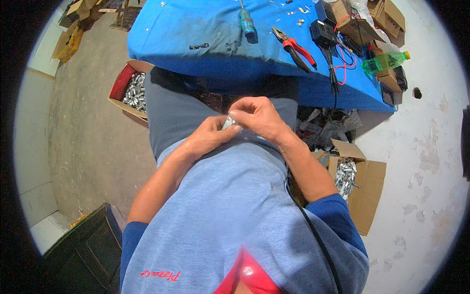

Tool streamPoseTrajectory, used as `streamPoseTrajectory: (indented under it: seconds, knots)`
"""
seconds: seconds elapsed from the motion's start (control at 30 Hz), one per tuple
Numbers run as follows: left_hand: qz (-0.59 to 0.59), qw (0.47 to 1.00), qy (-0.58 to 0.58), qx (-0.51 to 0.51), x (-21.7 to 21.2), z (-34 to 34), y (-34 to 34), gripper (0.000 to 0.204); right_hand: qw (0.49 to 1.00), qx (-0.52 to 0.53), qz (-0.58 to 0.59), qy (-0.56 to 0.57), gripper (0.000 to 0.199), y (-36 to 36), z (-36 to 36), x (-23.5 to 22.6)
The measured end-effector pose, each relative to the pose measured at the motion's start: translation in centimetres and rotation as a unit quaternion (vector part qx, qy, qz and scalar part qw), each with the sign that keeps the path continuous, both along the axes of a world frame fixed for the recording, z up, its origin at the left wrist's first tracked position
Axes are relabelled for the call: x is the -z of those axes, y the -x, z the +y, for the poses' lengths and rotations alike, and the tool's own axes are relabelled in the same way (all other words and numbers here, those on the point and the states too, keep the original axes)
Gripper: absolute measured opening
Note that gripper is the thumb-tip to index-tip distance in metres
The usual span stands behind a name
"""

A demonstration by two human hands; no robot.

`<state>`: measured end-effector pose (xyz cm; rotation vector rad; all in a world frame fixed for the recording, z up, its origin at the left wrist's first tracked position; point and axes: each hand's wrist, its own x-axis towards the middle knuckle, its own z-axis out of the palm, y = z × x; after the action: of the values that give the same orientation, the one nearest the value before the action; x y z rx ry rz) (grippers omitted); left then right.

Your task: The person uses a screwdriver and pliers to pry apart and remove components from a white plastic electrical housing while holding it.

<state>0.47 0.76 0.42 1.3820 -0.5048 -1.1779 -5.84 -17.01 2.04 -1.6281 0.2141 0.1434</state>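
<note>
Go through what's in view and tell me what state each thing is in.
Left hand: closed on silvery metal piece
Right hand: pinched on the piece
Red-sided box: open, holding metal parts
Lower-right cardboard box: flaps open, holding silvery pieces
Green bottle: capped
Pliers: unheld; jaw opening unclear
Screwdriver: unheld

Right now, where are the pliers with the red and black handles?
In the head view, the pliers lie near the top, right of centre, on the blue cloth, between the blue screwdriver and the black box with cables.
</note>
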Motion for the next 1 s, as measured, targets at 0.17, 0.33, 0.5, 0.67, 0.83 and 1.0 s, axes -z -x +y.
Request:
streamPoseTrajectory:
  seconds: [0.17,0.33,0.5,0.67,0.83,1.0]
  knots:
    - [0.004,1.000,0.014,0.012,-0.7,-0.2,0.1,0.044,0.999,-0.004,0.033,-0.018,0.018,0.0,-0.1,0.1]
    - [0.012,1.000,0.010,0.024,-0.4,-0.1,0.0,0.053,0.997,-0.003,0.049,-0.066,0.017,0.2,0.1,-0.2]
    - [0.022,0.999,0.020,0.031,0.5,0.2,-0.2,0.057,0.992,0.011,0.063,-0.106,0.018,0.7,0.2,0.5]
    - [0.050,0.999,-0.001,0.018,0.2,0.3,-0.2,0.057,0.992,0.032,0.042,-0.111,0.016,1.3,0.6,1.2]
    - [0.042,0.999,-0.017,0.006,0.5,0.1,-0.2,0.058,0.999,-0.002,-0.046,0.017,0.019,1.1,0.1,0.4]
    - [0.040,0.999,-0.019,-0.006,1.1,-0.2,-0.1,0.061,0.979,-0.092,-0.034,0.179,0.022,0.4,-0.9,-2.7]
